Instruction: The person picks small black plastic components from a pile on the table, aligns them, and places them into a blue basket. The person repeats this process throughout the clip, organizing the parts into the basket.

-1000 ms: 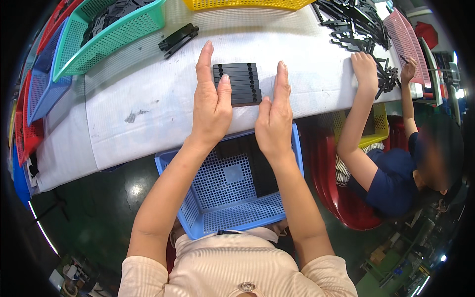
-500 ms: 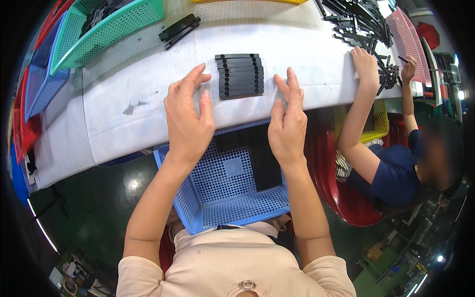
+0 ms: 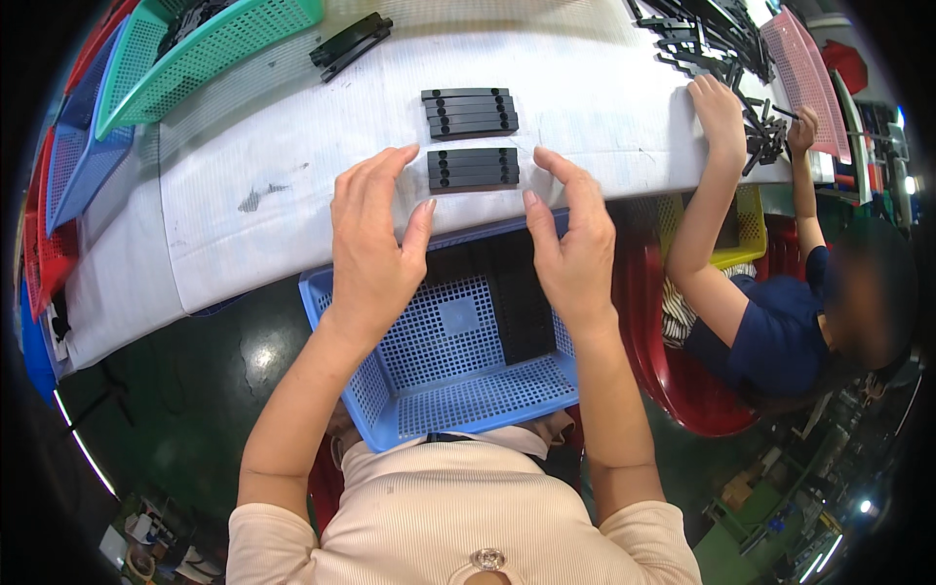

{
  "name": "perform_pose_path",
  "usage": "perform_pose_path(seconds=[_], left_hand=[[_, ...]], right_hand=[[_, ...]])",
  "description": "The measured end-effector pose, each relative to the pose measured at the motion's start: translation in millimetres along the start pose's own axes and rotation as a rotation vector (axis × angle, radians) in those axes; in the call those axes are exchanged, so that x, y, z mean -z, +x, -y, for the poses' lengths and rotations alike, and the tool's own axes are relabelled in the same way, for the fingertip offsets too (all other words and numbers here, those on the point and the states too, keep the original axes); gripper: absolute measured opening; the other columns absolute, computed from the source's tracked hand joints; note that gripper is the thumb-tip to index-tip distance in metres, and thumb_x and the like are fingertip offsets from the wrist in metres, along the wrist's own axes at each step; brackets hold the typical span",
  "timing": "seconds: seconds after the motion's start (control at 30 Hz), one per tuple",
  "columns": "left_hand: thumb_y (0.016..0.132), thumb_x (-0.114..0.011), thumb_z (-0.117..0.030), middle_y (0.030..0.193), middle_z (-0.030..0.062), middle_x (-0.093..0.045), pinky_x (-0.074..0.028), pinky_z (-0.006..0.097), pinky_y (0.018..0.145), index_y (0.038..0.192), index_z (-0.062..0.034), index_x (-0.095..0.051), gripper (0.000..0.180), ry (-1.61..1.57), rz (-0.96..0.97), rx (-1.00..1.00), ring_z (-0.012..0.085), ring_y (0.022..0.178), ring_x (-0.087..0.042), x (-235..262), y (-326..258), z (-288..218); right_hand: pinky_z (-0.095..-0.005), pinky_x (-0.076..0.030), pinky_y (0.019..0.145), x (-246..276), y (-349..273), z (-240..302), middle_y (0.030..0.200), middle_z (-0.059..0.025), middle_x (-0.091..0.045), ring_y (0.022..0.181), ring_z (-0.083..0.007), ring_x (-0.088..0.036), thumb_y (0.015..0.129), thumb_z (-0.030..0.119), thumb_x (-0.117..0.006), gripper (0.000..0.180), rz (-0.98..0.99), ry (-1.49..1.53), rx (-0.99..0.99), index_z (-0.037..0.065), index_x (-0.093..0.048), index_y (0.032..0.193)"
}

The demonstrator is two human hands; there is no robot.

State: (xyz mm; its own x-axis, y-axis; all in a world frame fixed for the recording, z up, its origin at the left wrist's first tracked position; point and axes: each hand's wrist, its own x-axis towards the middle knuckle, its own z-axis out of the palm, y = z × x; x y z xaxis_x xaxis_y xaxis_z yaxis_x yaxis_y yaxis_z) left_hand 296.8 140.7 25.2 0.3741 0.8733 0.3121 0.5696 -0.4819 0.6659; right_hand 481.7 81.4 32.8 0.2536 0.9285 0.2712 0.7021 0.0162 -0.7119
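Note:
Two groups of flat black plastic strips lie on the white-covered table in front of me. The near group [image 3: 474,170] sits between my hands, its strips side by side with round ends lined up. Just beyond it, across a narrow gap, is the far group [image 3: 470,114]. My left hand [image 3: 375,210] is at the left end of the near group, fingers apart and holding nothing. At the opposite end my right hand [image 3: 573,229] is likewise open, thumb and fingers spread. Both hands look slightly apart from the strips.
A blue basket [image 3: 409,409] on my lap holds black pieces. Farther off lie a small black bundle [image 3: 351,45], a green basket [image 3: 219,58] and a pile of black parts [image 3: 707,44]. At right, a co-worker's hands [image 3: 720,122] handle parts beside a pink basket [image 3: 807,88].
The single block of strips is now split in two, with a gap between a far and a near group. My hands have drawn slightly toward me, beside the near group.

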Motion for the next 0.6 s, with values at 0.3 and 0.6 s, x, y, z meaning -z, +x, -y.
perform_pose_path(seconds=[0.3,0.6], left_hand=[[0.079,-0.069,0.0,0.117,0.0132,-0.061,-0.044,0.038,0.095,0.123,-0.0021,-0.057,0.046,0.003,0.055,0.016,0.0292,0.108,-0.056,-3.2,-8.3,-8.9],[0.077,-0.072,-0.002,0.115,0.0106,-0.062,-0.044,0.037,0.092,0.121,-0.0047,-0.057,0.047,-0.039,0.082,-0.069,0.0279,0.105,-0.056,-0.5,5.5,-0.1]], right_hand=[[-0.053,-0.037,0.105,-10.4,-11.8,11.4,0.11,-0.0198,-0.066,0.109,-0.0368,-0.06,0.086,0.005,-0.062,0.036,-0.037,-0.105,-0.01,-0.001,-0.058,0.121],[-0.0371,-0.042,0.078,-1.8,2.1,-2.0,0.099,-0.0058,-0.066,0.092,-0.0253,-0.06,0.076,0.002,-0.072,0.033,-0.019,-0.122,0.07,0.006,-0.062,0.107]])
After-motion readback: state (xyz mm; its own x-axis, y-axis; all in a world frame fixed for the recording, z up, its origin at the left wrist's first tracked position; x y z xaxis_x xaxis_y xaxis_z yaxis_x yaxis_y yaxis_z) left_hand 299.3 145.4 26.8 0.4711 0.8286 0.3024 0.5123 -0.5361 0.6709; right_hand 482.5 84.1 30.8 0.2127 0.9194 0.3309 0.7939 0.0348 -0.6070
